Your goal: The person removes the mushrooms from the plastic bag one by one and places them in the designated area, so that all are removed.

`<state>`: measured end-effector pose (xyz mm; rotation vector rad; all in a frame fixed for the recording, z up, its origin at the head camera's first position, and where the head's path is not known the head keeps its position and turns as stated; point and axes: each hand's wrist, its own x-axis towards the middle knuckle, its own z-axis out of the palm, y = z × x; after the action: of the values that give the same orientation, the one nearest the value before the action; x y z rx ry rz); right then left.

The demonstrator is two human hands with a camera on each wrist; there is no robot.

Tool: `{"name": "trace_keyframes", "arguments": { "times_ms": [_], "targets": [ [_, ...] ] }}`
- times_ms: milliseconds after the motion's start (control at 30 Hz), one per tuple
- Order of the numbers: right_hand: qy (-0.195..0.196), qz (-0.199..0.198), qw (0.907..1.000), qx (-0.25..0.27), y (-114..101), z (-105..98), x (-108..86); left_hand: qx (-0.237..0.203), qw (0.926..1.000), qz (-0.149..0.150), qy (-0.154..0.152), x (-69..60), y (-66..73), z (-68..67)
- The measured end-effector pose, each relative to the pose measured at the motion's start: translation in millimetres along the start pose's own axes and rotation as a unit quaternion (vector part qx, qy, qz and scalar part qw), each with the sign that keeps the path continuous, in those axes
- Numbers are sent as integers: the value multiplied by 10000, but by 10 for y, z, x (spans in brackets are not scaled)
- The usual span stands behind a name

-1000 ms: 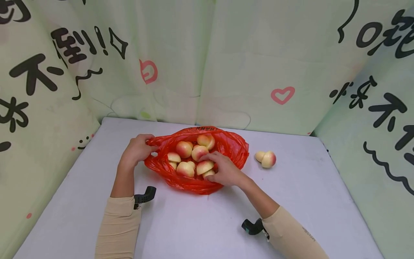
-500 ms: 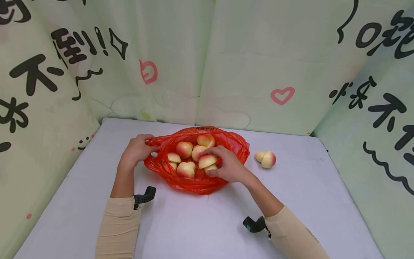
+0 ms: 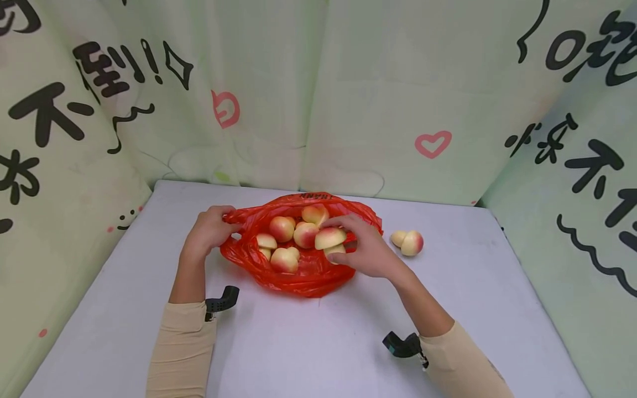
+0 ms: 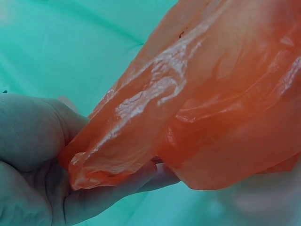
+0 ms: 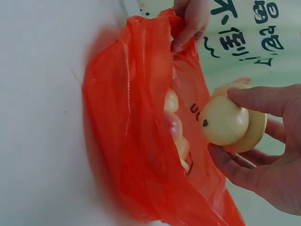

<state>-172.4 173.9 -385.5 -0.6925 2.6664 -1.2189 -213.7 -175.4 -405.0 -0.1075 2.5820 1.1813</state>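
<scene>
A red plastic bag (image 3: 298,286) lies with its mouth spread on the table, several cream-and-red mushrooms (image 3: 285,261) inside it. Its left rim is gripped by my left hand (image 3: 208,228); in the left wrist view the crumpled film (image 4: 136,136) runs between thumb and fingers. My right hand (image 3: 370,251) holds one mushroom (image 3: 329,238) above the bag's right side. Close up in the right wrist view, thumb and fingers clasp this mushroom (image 5: 225,121), with its pale rounded stem facing the camera. Whether these mushrooms are real or toys, I cannot tell.
One more mushroom (image 3: 411,243) lies on the white table (image 3: 298,342) to the right of the bag. Printed pale-green curtains (image 3: 368,99) enclose the table at the back and sides. Small black devices (image 3: 405,345) sit at both wrists.
The right hand has lifted its mushroom from among the others and moved right and slightly up towards the bag's right rim. The left hand keeps its hold on the bag.
</scene>
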Motion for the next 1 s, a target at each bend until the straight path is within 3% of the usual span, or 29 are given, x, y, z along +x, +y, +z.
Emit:
{"name": "trace_keyframes", "arguments": {
  "times_ms": [667,1000],
  "targets": [
    [478,140,9984,249,130,-337,-257,37,9999,-138,70,-1,-2,12],
    [705,177,9974,-3,220,-485,-382,19,9999,-98,21,9,2,0]
  ]
}}
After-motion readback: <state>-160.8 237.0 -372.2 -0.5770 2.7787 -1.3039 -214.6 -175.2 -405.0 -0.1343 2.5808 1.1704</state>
